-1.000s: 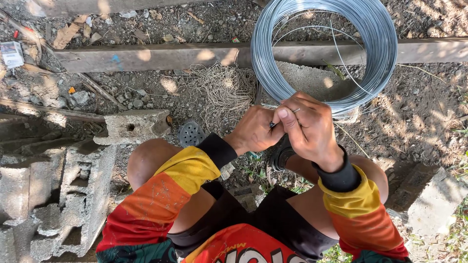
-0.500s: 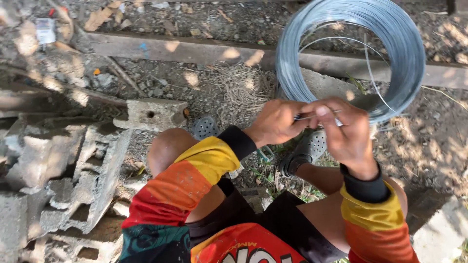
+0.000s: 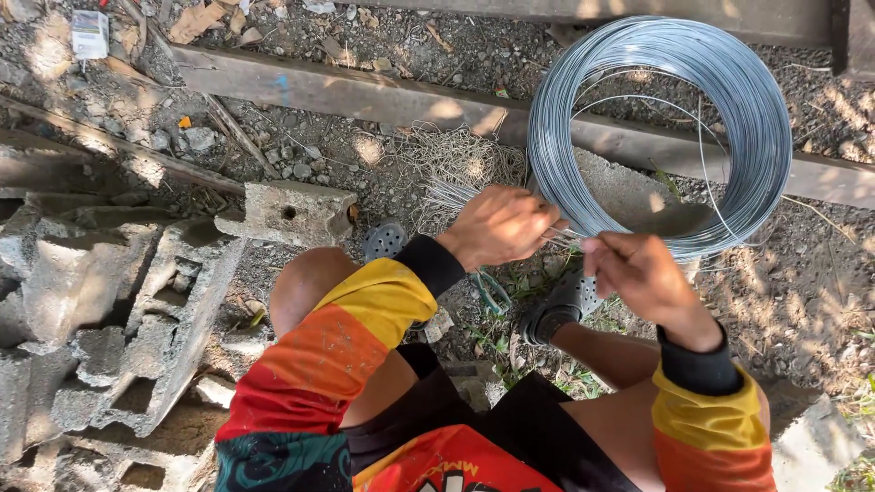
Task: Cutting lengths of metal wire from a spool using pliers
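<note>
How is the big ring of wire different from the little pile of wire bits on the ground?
The coil of wire is one big, neat, bright grey ring that leans up over the wooden beam; the pile of cut wire pieces is small, tangled, duller and lies flat on the dirt. The left hand and right hand work at the coil's lower edge, beside the pile. Both are thin metal wire.

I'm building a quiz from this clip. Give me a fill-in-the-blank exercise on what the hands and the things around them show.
1. Both hands pinch a thin strand from the large coil of grey ____.
2. The left hand and the right hand work just in front of the coil, which leans against a long wooden ____.
3. To the person's left lie broken ____ blocks.

Missing words: wire; beam; concrete
</note>
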